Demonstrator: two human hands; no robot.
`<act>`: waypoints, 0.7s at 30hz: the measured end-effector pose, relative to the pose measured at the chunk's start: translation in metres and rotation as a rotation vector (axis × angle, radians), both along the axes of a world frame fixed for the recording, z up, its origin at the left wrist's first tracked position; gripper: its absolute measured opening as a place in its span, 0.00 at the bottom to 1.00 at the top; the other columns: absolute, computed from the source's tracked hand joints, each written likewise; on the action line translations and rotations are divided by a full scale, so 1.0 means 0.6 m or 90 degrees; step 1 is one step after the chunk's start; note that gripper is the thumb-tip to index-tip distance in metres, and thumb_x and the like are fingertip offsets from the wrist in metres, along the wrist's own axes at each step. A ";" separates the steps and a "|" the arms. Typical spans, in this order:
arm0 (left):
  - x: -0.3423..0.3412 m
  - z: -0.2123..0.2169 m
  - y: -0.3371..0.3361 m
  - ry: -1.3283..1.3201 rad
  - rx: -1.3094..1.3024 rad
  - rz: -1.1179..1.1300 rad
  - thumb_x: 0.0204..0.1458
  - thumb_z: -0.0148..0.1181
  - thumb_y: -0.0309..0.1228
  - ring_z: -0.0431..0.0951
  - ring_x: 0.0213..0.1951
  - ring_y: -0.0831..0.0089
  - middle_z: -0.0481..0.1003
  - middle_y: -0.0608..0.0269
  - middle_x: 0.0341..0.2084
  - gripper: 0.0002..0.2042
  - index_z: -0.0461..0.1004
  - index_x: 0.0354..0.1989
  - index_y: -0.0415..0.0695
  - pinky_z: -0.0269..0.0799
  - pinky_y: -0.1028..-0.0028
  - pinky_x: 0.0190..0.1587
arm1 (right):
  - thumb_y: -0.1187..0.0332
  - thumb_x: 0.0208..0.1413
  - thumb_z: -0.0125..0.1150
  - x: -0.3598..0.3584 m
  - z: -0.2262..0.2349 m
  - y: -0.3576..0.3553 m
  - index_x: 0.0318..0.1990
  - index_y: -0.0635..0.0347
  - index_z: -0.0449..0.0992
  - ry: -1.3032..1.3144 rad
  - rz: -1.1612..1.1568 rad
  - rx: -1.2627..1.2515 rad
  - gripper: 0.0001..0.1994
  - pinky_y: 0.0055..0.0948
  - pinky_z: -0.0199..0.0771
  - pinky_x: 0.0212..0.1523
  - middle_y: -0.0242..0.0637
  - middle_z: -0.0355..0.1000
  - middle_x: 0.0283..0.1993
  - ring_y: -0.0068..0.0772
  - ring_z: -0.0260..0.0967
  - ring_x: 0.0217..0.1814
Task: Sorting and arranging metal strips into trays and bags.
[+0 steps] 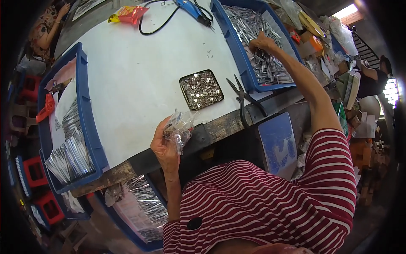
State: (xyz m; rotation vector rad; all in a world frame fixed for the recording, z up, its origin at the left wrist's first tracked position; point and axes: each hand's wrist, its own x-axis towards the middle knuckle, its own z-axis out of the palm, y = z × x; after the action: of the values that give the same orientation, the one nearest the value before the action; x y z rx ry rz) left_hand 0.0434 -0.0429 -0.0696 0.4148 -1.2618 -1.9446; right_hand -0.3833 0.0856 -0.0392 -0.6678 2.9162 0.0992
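1. Nearest the camera is the person's red-and-white striped shirt [262, 203], with both bare forearms reaching out from it.
2. The left hand [165, 146] is raised at the near edge of the table, its fingers closed around a small crumpled clear plastic bag [179, 127] that holds a few small metal pieces.
3. Below the table edge, on the left, a blue plastic bin [139, 237] holds packed silvery pieces.
4. The white-topped work table [139, 76] lies just beyond the left hand. On it, close to the bag, sits a dark square metal tray [201, 89] filled with small shiny round metal parts.
5. Just right of the tray, black-handled pliers [245, 101] lie over the table's worn near edge.
6. At the left end of the table, a long blue plastic bin [86, 122] holds bundles of thin silvery metal strips.
7. Farther off, the right arm stretches to a blue plastic crate [237, 46] heaped with slim silvery metal pieces. The right hand [261, 42] rests in that heap, fingers curled down onto the pieces; whether it grips any cannot be told.
8. At the far edge lie a blue-handled tool with a black cord [190, 8] and a red-and-yellow packet [127, 14].
9. Another person's arm [50, 29] shows at the upper left, well apart.
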 end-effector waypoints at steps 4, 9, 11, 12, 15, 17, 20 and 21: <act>0.004 0.002 -0.002 -0.020 -0.032 0.011 0.43 0.50 0.21 0.68 0.39 0.75 0.69 0.60 0.37 0.15 0.66 0.42 0.33 0.61 0.78 0.44 | 0.65 0.23 0.56 0.020 0.005 -0.012 0.42 0.65 0.57 0.000 -0.149 -0.085 0.31 0.24 0.67 0.26 0.45 0.67 0.27 0.36 0.67 0.27; 0.002 0.005 0.001 -0.005 0.001 -0.002 0.43 0.50 0.21 0.69 0.39 0.75 0.69 0.60 0.37 0.15 0.66 0.42 0.33 0.62 0.78 0.44 | 0.63 0.31 0.52 0.023 0.023 0.019 0.47 0.67 0.55 -0.091 -0.071 -0.122 0.31 0.43 0.59 0.47 0.61 0.61 0.43 0.61 0.58 0.48; 0.002 0.009 0.002 -0.010 0.010 0.006 0.43 0.50 0.20 0.69 0.39 0.75 0.69 0.60 0.36 0.15 0.66 0.42 0.33 0.62 0.78 0.44 | 0.64 0.33 0.52 0.040 0.019 0.010 0.48 0.64 0.55 0.027 -0.127 -0.065 0.29 0.42 0.59 0.47 0.62 0.61 0.42 0.61 0.59 0.47; 0.001 0.010 0.004 -0.006 0.009 0.003 0.43 0.50 0.20 0.69 0.39 0.75 0.69 0.60 0.36 0.15 0.66 0.42 0.33 0.62 0.78 0.44 | 0.64 0.35 0.51 0.035 0.016 0.017 0.48 0.62 0.56 0.027 -0.121 -0.060 0.28 0.43 0.60 0.47 0.63 0.62 0.42 0.61 0.59 0.47; -0.002 0.007 0.003 -0.012 -0.008 0.002 0.43 0.49 0.19 0.69 0.38 0.75 0.69 0.60 0.36 0.15 0.66 0.42 0.33 0.62 0.78 0.44 | 0.67 0.35 0.49 0.039 0.015 0.016 0.45 0.65 0.57 0.094 -0.089 -0.068 0.24 0.44 0.63 0.42 0.65 0.64 0.35 0.61 0.63 0.41; 0.001 0.003 0.001 -0.023 -0.018 -0.017 0.43 0.49 0.19 0.69 0.38 0.75 0.69 0.60 0.36 0.15 0.65 0.42 0.33 0.62 0.78 0.43 | 0.68 0.35 0.48 0.035 0.016 0.014 0.44 0.65 0.57 0.076 -0.089 -0.065 0.23 0.44 0.64 0.41 0.66 0.64 0.35 0.60 0.63 0.40; 0.000 0.004 0.001 -0.036 -0.030 -0.009 0.43 0.49 0.19 0.69 0.38 0.75 0.70 0.61 0.36 0.15 0.65 0.42 0.33 0.63 0.77 0.43 | 0.69 0.34 0.48 0.052 0.022 0.021 0.42 0.64 0.58 0.105 -0.029 -0.077 0.22 0.45 0.64 0.39 0.66 0.65 0.32 0.61 0.64 0.39; -0.002 0.006 0.002 -0.035 -0.030 -0.008 0.43 0.49 0.19 0.69 0.38 0.75 0.70 0.61 0.36 0.15 0.65 0.42 0.33 0.63 0.77 0.43 | 0.69 0.34 0.47 0.054 0.019 0.026 0.42 0.63 0.58 0.087 -0.015 -0.080 0.22 0.44 0.64 0.39 0.65 0.65 0.31 0.60 0.64 0.38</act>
State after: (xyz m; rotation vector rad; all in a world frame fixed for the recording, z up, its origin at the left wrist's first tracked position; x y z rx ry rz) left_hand 0.0425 -0.0419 -0.0659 0.4393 -1.3460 -1.9217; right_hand -0.3507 0.1011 -0.0280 -0.6700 3.0811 -0.0433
